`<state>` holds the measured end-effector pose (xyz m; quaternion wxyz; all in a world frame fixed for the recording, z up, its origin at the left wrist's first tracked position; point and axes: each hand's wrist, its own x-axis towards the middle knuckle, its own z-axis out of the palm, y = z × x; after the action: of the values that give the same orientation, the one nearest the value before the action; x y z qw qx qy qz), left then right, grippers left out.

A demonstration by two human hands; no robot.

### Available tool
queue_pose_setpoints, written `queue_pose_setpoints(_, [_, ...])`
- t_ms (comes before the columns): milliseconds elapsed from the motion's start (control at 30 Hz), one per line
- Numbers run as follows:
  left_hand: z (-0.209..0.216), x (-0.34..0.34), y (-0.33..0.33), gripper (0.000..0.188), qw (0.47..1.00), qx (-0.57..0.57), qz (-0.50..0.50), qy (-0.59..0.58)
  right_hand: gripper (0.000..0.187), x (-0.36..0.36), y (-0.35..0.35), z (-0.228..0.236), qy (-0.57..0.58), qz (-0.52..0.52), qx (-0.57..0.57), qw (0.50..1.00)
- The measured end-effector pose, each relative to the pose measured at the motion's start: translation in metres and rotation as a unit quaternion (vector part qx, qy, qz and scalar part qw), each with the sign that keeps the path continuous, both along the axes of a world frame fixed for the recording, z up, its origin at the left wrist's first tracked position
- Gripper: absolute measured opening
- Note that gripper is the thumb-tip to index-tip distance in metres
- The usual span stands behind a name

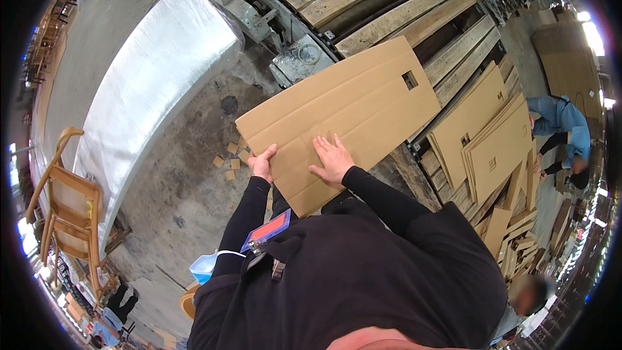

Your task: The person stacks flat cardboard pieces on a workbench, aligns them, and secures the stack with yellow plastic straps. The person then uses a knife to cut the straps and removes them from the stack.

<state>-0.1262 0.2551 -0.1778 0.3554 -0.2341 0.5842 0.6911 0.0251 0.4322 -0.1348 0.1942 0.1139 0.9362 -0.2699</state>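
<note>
We are clamping our left hand (pixel 262 163) on the near left edge of a flat, creased tan cardboard sheet (pixel 369 97), thumb on top; our right hand (pixel 332 157) is lying palm-down across it, fingers apart. Beyond the right hand, a small squarish hole (pixel 409 80) is piercing the sheet. Just left of our left hand, little square brown pieces (pixel 232 148) are littering stained grey floor (pixel 162 181). Farther right, flat tan cardboard panels (pixel 505 149) are resting on rough wooden slats (pixel 398 16).
</note>
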Motion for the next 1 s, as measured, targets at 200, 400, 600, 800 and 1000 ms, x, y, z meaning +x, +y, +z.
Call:
queue_pose_setpoints(200, [-0.009, 0.009, 0.008, 0.068, 0.999, -0.037, 0.026, -0.013, 0.108, -0.005, -0.001, -0.007, -0.074, 0.063, 0.015, 0.995])
queue_pose_setpoints(400, [-0.006, 0.015, 0.023, 0.063, 0.989, -0.129, 0.075, 0.001, 0.116, -0.012, 0.000, -0.014, -0.097, 0.093, 0.047, 0.990])
queue_pose_setpoints(600, [0.004, 0.014, 0.029, 0.063, 0.995, -0.093, 0.048, -0.006, 0.118, -0.015, 0.011, -0.017, -0.072, 0.109, 0.041, 0.991])
queue_pose_setpoints(800, [0.021, 0.025, 0.025, 0.061, 0.995, -0.093, 0.016, 0.009, 0.118, -0.025, 0.019, -0.005, -0.220, 0.154, -0.017, 0.963])
queue_pose_setpoints(1000, [0.029, 0.006, 0.035, 0.058, 0.999, -0.027, -0.008, -0.033, 0.107, -0.004, 0.018, 0.000, 0.073, 0.033, 0.052, 0.995])
